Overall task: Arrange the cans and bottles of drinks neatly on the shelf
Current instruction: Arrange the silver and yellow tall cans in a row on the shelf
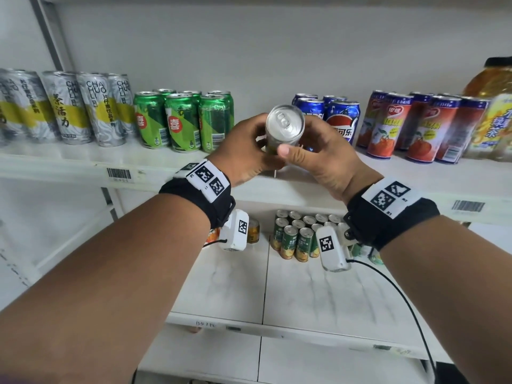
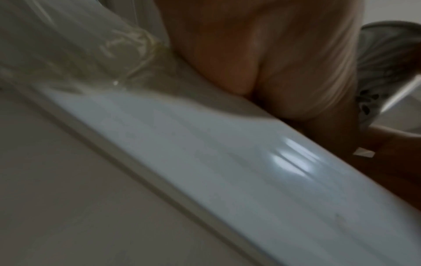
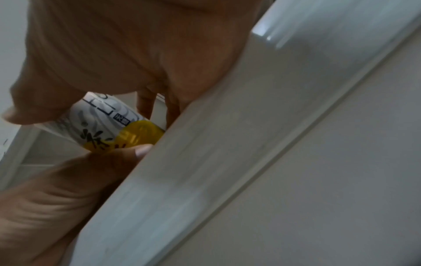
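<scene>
A tall silver can with a yellow band (image 1: 285, 123) is held in both hands, tilted so its pull-tab top faces me. It hangs just above the upper shelf (image 1: 83, 159), in the gap between the green cans (image 1: 182, 120) and the blue cola cans (image 1: 341, 117). My left hand (image 1: 256, 137) grips its left side. My right hand (image 1: 304, 146) grips the right side, thumb across the front. The right wrist view shows the can's white and yellow label (image 3: 109, 126) between both hands. In the left wrist view the can (image 2: 387, 63) shows grey behind my palm.
Matching silver-yellow cans (image 1: 69, 106) stand at the left of the upper shelf. Red juice cans (image 1: 421, 126) and a large yellow tea bottle (image 1: 496, 106) stand at the right. On the lower shelf (image 1: 304, 295), several green-yellow cans (image 1: 296, 236) cluster at the back.
</scene>
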`<state>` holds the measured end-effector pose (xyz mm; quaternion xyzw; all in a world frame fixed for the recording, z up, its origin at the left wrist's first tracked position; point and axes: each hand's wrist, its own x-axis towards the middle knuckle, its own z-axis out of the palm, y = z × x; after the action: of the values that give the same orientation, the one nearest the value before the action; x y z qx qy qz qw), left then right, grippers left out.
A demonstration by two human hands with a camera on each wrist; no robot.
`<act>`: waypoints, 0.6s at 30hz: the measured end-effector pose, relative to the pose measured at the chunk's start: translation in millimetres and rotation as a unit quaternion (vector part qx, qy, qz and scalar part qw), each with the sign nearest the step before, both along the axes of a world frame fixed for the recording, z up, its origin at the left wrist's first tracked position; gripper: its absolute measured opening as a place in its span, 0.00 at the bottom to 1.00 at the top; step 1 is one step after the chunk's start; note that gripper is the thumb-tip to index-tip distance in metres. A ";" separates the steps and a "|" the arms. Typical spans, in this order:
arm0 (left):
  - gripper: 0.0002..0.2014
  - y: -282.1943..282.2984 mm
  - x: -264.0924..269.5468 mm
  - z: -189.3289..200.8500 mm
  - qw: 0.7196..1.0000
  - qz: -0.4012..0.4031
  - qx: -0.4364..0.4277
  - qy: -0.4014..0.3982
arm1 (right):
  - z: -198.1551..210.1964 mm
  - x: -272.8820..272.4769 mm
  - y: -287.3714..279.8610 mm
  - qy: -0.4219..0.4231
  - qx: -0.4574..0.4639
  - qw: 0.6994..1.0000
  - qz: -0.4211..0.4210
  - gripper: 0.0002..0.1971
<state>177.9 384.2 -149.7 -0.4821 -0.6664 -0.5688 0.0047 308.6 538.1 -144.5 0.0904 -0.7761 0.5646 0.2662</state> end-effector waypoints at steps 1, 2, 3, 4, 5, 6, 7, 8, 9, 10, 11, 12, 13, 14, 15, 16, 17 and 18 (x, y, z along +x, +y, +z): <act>0.32 0.5 -0.8 -0.5 1.000 -0.010 0.002 -0.004 | -0.2 0.6 0.1 -0.001 0.004 1.000 0.002 0.35; 0.30 1.0 -1.7 -1.8 1.000 -0.019 0.003 -0.007 | -0.5 1.2 0.2 -0.002 0.000 1.000 0.006 0.35; 0.28 1.5 -2.6 -2.3 1.000 -0.023 0.003 -0.008 | -0.4 1.8 0.1 -0.004 -0.009 1.000 0.012 0.35; 0.27 2.4 -3.3 -3.1 1.000 -0.022 0.001 -0.008 | -0.5 2.0 0.3 -0.005 -0.017 1.000 0.019 0.34; 0.27 3.5 -4.0 -3.4 1.000 -0.019 -0.002 -0.007 | -0.4 2.3 0.8 -0.005 -0.022 0.999 0.023 0.32; 0.27 4.3 -5.0 -3.4 1.000 -0.014 -0.004 -0.002 | -0.6 2.0 0.8 -0.004 -0.024 0.999 0.025 0.30; 0.28 4.9 -6.1 -3.8 1.000 -0.009 -0.006 0.002 | -0.8 1.8 0.8 -0.003 -0.026 0.999 0.024 0.28; 0.29 5.2 -7.4 -3.9 1.000 -0.007 -0.006 0.004 | -0.7 1.2 0.2 -0.002 -0.029 0.999 0.020 0.26; 0.30 4.9 -8.1 -3.9 1.000 -0.005 -0.005 0.002 | -0.7 0.8 -0.4 -0.001 -0.037 0.999 0.015 0.24; 0.30 4.7 -8.4 -4.1 1.000 -0.003 -0.005 0.003 | -0.5 0.4 -1.2 0.000 -0.047 0.999 0.010 0.21; 0.31 4.5 -9.2 -3.4 1.000 0.002 -0.005 0.008 | 0.0 -0.3 -1.9 0.001 -0.060 0.998 0.004 0.19; 0.32 4.6 -9.9 -3.8 1.000 0.010 -0.003 0.016 | 0.1 -0.8 -2.0 0.001 -0.075 0.997 0.001 0.17; 0.33 4.9 -11.0 -3.5 1.000 0.017 0.002 0.019 | 0.4 -1.5 -2.2 0.001 -0.093 0.996 -0.003 0.17; 0.34 4.9 -11.6 -3.9 1.000 0.023 0.010 0.016 | 0.6 -1.9 -2.6 -0.002 -0.109 0.994 -0.007 0.19; 0.34 4.8 -12.6 -4.2 0.999 0.026 0.019 0.011 | 1.0 -2.0 -3.3 -0.006 -0.122 0.992 -0.014 0.22; 0.33 4.7 -13.8 -4.6 0.999 0.025 0.024 0.009 | 1.6 -2.2 -4.1 -0.009 -0.130 0.991 -0.023 0.25; 0.32 4.3 -14.4 -5.2 0.999 0.021 0.025 0.010 | 2.2 -2.2 -5.0 -0.010 -0.133 0.991 -0.030 0.25; 0.30 3.9 -14.2 -5.1 0.999 0.016 0.023 0.014 | 3.0 -2.2 -5.7 -0.009 -0.132 0.991 -0.035 0.24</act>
<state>163.7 388.1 -154.8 -0.4789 -0.6607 -0.5770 0.0348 306.4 532.4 -141.5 0.0222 -0.7001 0.6530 0.2881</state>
